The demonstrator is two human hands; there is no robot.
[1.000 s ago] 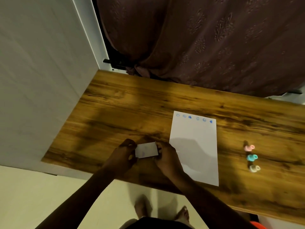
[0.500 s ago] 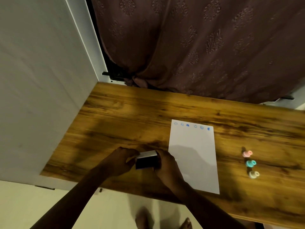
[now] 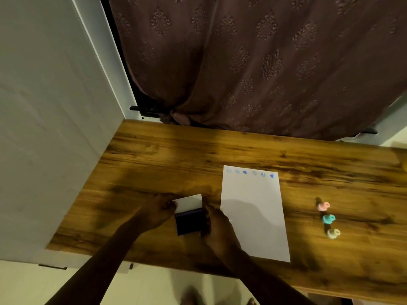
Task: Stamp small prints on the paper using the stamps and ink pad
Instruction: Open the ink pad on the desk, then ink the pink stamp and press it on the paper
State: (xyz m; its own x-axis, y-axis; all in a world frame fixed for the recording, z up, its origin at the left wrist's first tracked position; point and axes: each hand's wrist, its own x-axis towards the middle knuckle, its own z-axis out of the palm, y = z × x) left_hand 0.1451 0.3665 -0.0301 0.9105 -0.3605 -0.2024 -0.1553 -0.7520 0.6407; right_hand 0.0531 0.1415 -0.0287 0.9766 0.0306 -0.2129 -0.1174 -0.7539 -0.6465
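Glossy wood-grain table (image 3: 154,155), matt white paper (image 3: 253,216), patterned cloth curtain (image 3: 242,62).

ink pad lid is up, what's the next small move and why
Probably let go of the lid and reach the right hand for a stamp: the ink pad lies open, the stamps stand untouched beyond the paper.

Dim rm: wood-grain table (image 3: 176,159), maroon patterned curtain (image 3: 253,62) behind, white wall (image 3: 44,128) left.

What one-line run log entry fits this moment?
hands: left lifts lid, right steadies ink pad | paper: six blue prints along top | stamps: untouched
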